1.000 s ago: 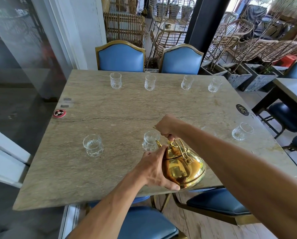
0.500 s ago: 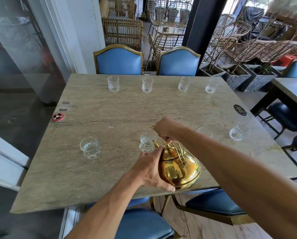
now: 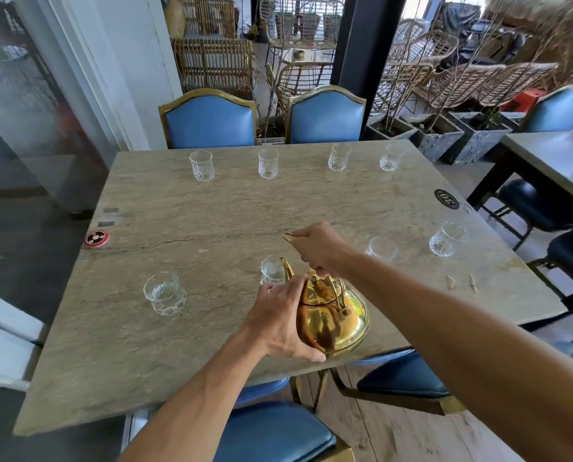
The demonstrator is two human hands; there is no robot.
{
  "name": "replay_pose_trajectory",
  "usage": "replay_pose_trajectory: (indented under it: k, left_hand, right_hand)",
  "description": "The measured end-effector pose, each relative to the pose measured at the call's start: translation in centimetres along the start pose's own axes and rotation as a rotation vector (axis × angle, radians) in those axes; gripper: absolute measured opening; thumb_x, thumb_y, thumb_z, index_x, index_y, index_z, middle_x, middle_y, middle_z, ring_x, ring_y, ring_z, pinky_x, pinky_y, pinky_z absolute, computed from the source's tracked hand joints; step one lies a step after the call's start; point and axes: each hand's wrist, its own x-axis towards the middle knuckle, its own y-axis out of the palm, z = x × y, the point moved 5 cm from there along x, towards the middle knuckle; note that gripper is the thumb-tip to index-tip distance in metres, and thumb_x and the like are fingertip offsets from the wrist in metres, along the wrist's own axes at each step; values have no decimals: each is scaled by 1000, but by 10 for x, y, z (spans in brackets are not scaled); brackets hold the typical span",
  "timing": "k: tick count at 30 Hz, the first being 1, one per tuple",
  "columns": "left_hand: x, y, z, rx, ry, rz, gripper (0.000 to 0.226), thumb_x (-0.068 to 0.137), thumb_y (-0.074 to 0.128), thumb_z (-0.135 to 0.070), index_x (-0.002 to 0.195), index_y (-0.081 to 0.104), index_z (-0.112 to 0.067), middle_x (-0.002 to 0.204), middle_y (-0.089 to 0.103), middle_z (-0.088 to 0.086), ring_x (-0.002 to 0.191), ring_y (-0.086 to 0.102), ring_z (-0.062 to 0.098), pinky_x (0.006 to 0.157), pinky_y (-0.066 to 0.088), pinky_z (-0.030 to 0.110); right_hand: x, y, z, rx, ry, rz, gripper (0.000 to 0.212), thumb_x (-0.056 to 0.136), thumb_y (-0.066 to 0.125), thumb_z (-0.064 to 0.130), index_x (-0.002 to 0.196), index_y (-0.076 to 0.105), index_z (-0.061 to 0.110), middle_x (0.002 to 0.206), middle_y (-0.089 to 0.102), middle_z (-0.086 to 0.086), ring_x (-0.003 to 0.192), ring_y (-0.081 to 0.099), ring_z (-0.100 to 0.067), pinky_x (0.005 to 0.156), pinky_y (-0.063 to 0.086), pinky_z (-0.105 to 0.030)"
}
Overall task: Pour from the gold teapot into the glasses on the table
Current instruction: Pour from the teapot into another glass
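Observation:
A gold teapot point(image 3: 338, 321) hangs over the near edge of the stone table point(image 3: 211, 221). My right hand point(image 3: 318, 245) is shut on its handle from above. My left hand point(image 3: 281, 321) grips the pot's left side and lid rim. The spout points at a near glass point(image 3: 271, 270), half hidden behind my left hand. Another near glass point(image 3: 164, 293) stands to the left. Two more sit to the right: one point(image 3: 382, 248) just beyond my right forearm, one point(image 3: 446, 239) near the right edge. Several glasses line the far edge, such as the far left glass point(image 3: 201, 165).
Two blue chairs point(image 3: 211, 120) stand behind the table and blue seats point(image 3: 278, 431) sit below its near edge. A red round disc point(image 3: 96, 237) lies at the left edge, a black numbered disc point(image 3: 446, 199) at the right. A second table point(image 3: 551, 151) is at far right.
The view has shifted a little, so the table sits lower in frame. Both hands stay on the teapot, which has hardly moved relative to the near glass.

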Motion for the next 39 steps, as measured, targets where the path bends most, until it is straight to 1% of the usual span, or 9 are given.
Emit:
replay_pose_trajectory:
  k: [2,7,14,18,23,28,33,36,39]
  left_hand:
    - [2,-1,1,29,22,3,140,47,78,-86,154,16,-20,147,50,4,131,52,22,121,24,48]
    - [12,-2,-8,165,81,54,146,52,73,-89,159,7,-15,162,33,5,144,40,24,125,16,51]
    - [33,-3,-32,213,223,77,145,51,75,-89,157,10,-16,155,40,5,134,49,26,120,26,47]
    - [42,5,-53,208,258,99,145,51,75,-88,157,7,-16,159,35,4,136,47,26,121,24,49]
    - [58,8,-79,196,325,108,145,52,77,-86,159,10,-15,158,38,3,135,48,25,118,27,46]
    - [79,21,-103,162,346,125,142,51,80,-84,157,16,-15,155,42,3,134,50,25,114,29,43]
    - [101,38,-124,150,290,149,144,51,81,-83,159,13,-14,159,38,3,140,45,26,119,25,44]
    - [112,47,-136,122,237,167,143,51,81,-83,158,13,-17,155,42,3,135,48,27,119,27,44]
    - [120,48,-154,92,195,193,136,58,86,-73,158,13,-17,153,43,3,134,46,27,116,28,39]
  right_hand:
    - [-5,-4,-3,41,-27,-39,35,98,51,15,130,66,20,61,53,1,39,38,-10,36,33,-18]
    - [-17,-21,-9,112,-31,-137,29,100,54,22,122,71,17,58,46,0,38,36,-9,34,32,-17]
    - [-36,-52,-23,169,15,-260,31,100,54,20,127,69,19,46,44,6,31,32,-7,34,32,-18]
    - [-47,-72,-33,178,26,-313,32,99,53,16,127,69,18,55,46,1,30,31,-6,34,32,-18]
    - [-51,-101,-50,185,50,-344,32,98,53,13,121,64,-5,63,41,-5,32,29,-8,34,29,-18]
    - [-43,-127,-75,203,86,-346,37,95,48,6,127,55,-10,75,40,-10,36,28,-11,36,26,-20]
    - [-25,-150,-99,140,88,-295,38,94,45,7,128,55,-6,74,42,-10,42,31,-16,38,28,-23]
    - [-13,-165,-109,69,83,-255,36,96,45,9,127,57,-7,73,46,-12,41,35,-16,35,32,-20]
    - [1,-177,-117,21,99,-197,37,96,43,9,124,61,-6,70,47,-13,37,37,-18,35,31,-20]
